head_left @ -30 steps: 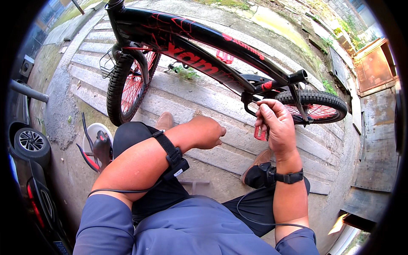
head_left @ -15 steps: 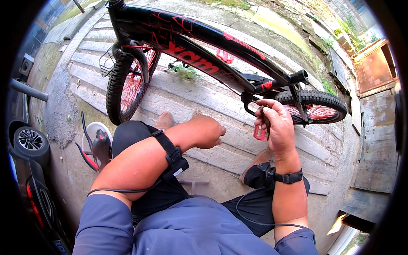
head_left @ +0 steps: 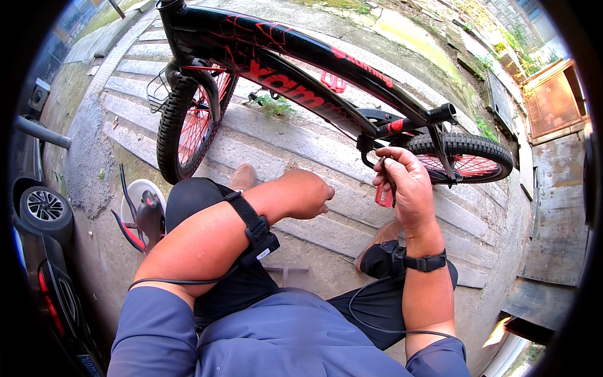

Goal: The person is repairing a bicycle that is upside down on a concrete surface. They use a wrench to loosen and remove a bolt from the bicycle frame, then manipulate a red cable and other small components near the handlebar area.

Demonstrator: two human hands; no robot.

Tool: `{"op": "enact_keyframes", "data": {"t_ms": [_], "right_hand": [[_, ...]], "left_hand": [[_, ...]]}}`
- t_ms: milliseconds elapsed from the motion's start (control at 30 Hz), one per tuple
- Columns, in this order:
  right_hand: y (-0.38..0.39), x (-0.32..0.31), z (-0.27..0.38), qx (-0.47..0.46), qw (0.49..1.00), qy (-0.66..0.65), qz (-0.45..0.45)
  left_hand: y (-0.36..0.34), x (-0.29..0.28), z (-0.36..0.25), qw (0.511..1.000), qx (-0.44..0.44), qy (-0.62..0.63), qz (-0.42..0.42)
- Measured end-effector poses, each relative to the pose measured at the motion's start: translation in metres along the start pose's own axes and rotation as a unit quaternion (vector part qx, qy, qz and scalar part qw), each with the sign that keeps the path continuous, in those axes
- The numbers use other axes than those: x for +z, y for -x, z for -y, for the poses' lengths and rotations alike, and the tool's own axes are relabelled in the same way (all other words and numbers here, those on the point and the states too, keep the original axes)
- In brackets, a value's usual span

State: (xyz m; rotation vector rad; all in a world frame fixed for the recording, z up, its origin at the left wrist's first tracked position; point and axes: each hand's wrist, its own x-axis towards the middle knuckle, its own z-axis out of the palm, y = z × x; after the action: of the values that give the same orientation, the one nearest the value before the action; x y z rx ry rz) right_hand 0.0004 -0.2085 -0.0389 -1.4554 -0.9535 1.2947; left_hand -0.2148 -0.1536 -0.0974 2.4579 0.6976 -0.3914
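Note:
A black bicycle frame with red markings stands across in front of me. My right hand is raised beside its crank, thumb and fingers pinched on a small, narrow dark piece whose kind I cannot make out. Just behind those fingers shows a red pedal, partly covered. My left hand hovers in front of the bicycle, curled closed with its back toward me. Whatever its fingers may hold is hidden.
A front wheel and rear wheel with red spokes rest on ridged paving. A saddle lies on a round white object at left. A parked dark car stands farther left, rusty metal panels at right.
The fingers of my right hand shift slightly around the dark piece beside the crank. My left hand and the bicycle stay where they were.

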Motion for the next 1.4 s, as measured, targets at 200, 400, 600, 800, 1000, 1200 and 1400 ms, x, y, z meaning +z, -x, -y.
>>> {"op": "enact_keyframes", "data": {"t_ms": [200, 400, 600, 800, 1000, 1200, 1400], "right_hand": [[0.0005, 0.001, -0.0007, 0.004, 1.0, 0.01, -0.001], [-0.0007, -0.0011, -0.0039, -0.014, 1.0, -0.004, 0.019], [-0.0009, -0.0004, -0.0059, -0.008, 1.0, -0.008, 0.018], [-0.0013, 0.0021, -0.0066, 0.004, 1.0, -0.009, 0.024], [-0.0027, -0.0024, -0.0076, -0.042, 0.992, -0.109, 0.045], [-0.003, -0.0024, -0.009, -0.067, 0.993, -0.097, 0.031], [-0.0024, 0.0027, -0.0077, -0.065, 0.998, 0.006, 0.01]], "left_hand": [[0.0001, -0.0014, -0.0007, 1.0, 0.001, -0.001, 0.003], [0.0002, -0.0014, -0.0007, 1.0, 0.0, 0.0, 0.003], [0.0002, -0.0009, -0.0006, 1.0, -0.004, -0.001, 0.004], [0.0, -0.0012, -0.001, 1.0, -0.004, -0.002, 0.005], [0.0007, -0.0015, -0.0012, 1.0, -0.004, 0.002, 0.004], [0.0011, -0.0019, -0.0009, 1.0, -0.002, 0.002, 0.002], [0.0007, -0.0042, -0.003, 1.0, -0.008, 0.001, 0.011]]}}
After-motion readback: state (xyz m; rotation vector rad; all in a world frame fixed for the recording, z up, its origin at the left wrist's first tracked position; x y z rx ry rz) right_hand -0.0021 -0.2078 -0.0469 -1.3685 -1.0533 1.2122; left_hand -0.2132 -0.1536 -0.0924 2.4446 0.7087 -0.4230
